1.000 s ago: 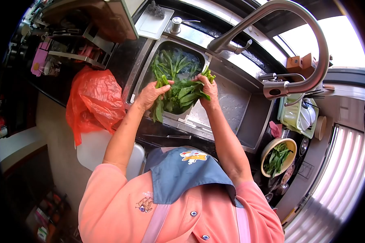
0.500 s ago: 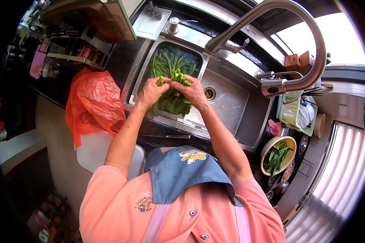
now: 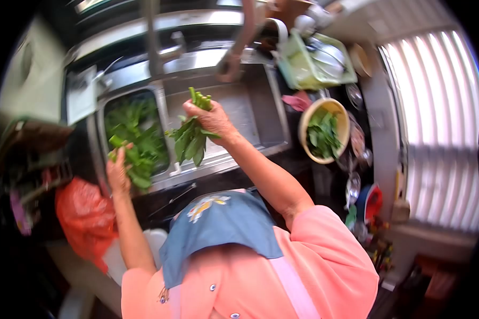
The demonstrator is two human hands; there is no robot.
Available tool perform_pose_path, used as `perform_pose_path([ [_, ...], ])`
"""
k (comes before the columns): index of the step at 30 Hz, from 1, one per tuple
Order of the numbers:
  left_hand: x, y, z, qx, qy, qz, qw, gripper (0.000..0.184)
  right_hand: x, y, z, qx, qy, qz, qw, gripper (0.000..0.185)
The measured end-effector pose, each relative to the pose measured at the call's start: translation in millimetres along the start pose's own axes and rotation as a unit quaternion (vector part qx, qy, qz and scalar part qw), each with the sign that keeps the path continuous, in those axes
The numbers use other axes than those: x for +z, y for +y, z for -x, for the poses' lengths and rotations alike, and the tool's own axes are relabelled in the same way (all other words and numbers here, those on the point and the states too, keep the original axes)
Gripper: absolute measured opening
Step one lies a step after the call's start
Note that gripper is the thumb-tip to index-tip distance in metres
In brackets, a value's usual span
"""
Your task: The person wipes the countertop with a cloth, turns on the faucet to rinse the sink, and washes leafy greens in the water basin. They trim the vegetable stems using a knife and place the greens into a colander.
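My right hand is wrapped round a bunch of leafy greens above the bare sink basin. The cut stems point up past my fingers and the leaves hang below. At the left basin's near-left edge, my left hand is closed on more leafy greens, with a thick stem end showing above the fingertips. The left basin contains further greens in water. Motion blurs the view somewhat.
A cream bowl with greens stands right of the sink, below a pale green dish rack. A red plastic bag lies at the left. The faucet is blurred over the far side of the right basin.
My hands, together over the left basin before, have parted. The right has carried a bunch of greens over the right basin; the left stays by the left basin. The view has swung rightward.
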State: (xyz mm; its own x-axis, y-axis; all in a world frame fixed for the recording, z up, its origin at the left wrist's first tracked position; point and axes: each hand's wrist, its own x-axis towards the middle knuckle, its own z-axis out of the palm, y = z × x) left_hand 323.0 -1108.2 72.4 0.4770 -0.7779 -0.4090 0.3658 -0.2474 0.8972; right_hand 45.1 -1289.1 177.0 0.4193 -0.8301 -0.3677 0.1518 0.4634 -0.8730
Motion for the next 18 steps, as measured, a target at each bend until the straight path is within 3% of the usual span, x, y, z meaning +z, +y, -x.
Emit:
perform_pose_path([
  [4,-18.3,-14.1,-7.0,0.003,0.012,0.002,1.000,0.030,-80.0,-80.0,56.1,-0.070,0.056,0.107,0.990,0.025],
  [6,-22.3,-14.2,-5.5,-0.003,0.017,0.016,1.000,0.029,-127.4,-126.4,89.6,-0.057,0.086,0.181,0.978,0.025],
  [10,-23.7,-8.5,-3.1,0.010,0.029,0.006,1.000,0.031,-203.3,-207.3,152.1,-0.049,0.226,0.324,0.917,0.027],
  [13,-21.3,-7.2,-1.9,0.006,0.038,0.008,0.999,0.031,-294.5,-219.2,166.3,-0.035,0.300,0.380,0.874,0.028],
  [15,-22.2,-11.4,-4.7,0.001,0.037,0.007,0.999,0.034,-347.2,-204.5,161.0,-0.005,0.358,0.477,0.803,0.039],
  [17,-15.8,-9.5,-3.7,-0.005,0.057,0.005,0.998,0.037,-358.3,-179.5,153.6,-0.009,0.372,0.551,0.747,0.063],
  [18,-12.1,-8.0,-3.1,-0.014,0.069,0.005,0.998,0.039,-409.1,-141.8,138.1,0.026,0.401,0.586,0.704,0.091],
])
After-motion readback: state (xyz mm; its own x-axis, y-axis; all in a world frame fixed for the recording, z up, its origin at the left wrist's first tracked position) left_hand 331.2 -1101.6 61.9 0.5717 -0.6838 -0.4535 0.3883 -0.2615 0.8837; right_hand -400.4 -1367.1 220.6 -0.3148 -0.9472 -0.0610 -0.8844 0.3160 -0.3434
